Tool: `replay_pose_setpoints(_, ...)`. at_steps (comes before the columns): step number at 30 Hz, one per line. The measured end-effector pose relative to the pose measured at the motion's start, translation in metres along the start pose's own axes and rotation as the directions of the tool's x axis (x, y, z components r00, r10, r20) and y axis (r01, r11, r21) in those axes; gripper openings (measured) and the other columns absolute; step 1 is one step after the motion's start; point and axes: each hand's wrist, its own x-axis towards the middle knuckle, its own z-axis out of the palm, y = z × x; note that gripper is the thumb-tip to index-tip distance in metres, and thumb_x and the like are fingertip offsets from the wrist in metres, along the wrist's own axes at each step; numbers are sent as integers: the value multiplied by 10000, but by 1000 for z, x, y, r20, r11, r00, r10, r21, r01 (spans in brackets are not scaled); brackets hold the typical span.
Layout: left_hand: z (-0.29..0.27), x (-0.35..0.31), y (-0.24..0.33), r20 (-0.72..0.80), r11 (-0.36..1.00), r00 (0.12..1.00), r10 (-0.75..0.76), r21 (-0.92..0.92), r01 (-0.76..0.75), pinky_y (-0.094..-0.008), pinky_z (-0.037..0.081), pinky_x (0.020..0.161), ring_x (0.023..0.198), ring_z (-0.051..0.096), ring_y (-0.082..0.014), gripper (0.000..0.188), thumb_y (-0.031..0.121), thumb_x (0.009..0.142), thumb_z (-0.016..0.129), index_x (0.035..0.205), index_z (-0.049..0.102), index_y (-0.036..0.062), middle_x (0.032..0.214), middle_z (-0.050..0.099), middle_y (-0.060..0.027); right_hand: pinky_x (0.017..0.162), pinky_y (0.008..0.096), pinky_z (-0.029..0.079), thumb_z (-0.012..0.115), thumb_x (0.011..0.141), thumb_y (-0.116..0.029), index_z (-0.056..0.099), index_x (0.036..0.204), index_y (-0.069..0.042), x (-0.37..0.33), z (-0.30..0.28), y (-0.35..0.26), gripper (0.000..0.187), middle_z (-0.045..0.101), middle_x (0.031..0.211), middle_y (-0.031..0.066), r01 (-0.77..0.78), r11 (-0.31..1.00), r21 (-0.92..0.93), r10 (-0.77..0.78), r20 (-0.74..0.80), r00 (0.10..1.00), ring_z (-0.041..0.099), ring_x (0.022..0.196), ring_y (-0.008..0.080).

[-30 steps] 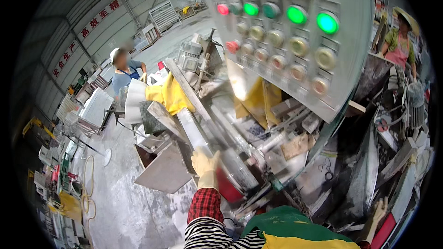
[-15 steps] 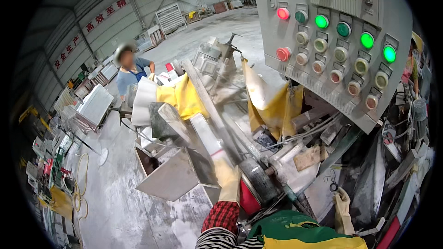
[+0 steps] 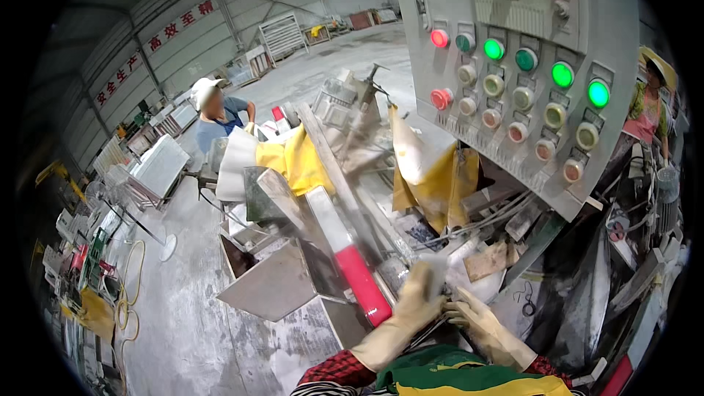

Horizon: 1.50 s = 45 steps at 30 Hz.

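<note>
My left hand, in a cream rubber glove, is raised beside the end of a narrow red conveyor belt. Its fingers are closed on a small pale flat piece, smeared by motion. Just to the right is my right hand, gloved alike, fingers stretched toward the left hand and apparently holding nothing. Further up the belt lies a white strip. Past my right hand, a black ring with thin wire rests on a pale surface.
A grey control box with lit buttons hangs at upper right. Yellow cloths drape the dusty machine. A grey metal bin stands left of the belt. One person works beyond the machine, another at far right.
My left hand has lifted off the belt's end and moved right with the pale piece, baring red belt. My right hand has come left from beside the black ring.
</note>
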Motion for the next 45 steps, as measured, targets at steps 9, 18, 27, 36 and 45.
replay_pose_setpoints(9,23,-13,27,367,932,908,201,213,-293,-423,395,1150,1360,483,-385,774,291,803,805,1439,465,8,1432,516,-253,753,224,464,606,916,28,468,1471,2,-46,-76,21,572,630,1136,28,425,897,-123,-428,-484,763,570,904,96)
replay_pose_setpoints(18,-43,-41,-182,-205,362,963,172,923,132,-513,417,1009,1095,543,-417,546,469,825,678,1132,565,31,1184,563,-246,822,345,551,607,897,29,405,1494,-11,-278,-340,135,632,636,1209,136,524,802,-288,-390,-916,95,658,965,234)
replay_pose_setpoints(27,-70,-60,-279,-127,499,985,115,865,54,-541,405,1029,1206,483,-478,684,481,915,683,1352,518,-20,1294,546,-281,666,335,530,679,833,-23,643,1179,-36,-396,-365,140,348,671,940,62,343,879,-330,-93,-825,-557,652,757,211)
replay_pose_setpoints(36,-57,-53,-259,114,473,992,-56,878,-74,-589,466,924,1196,531,-413,727,610,896,613,1399,523,94,1347,551,-225,677,335,527,691,768,25,654,1165,-53,-436,-415,130,406,674,935,51,453,839,-302,103,-730,-676,655,808,208)
replay_pose_setpoints(45,-22,-63,-194,87,486,982,-168,874,6,-515,518,920,1049,611,-438,654,485,920,698,1275,587,-54,1154,627,-294,632,363,539,596,866,-41,645,1154,-41,-428,-466,94,292,656,910,69,306,939,-156,114,-698,-707,649,789,217)
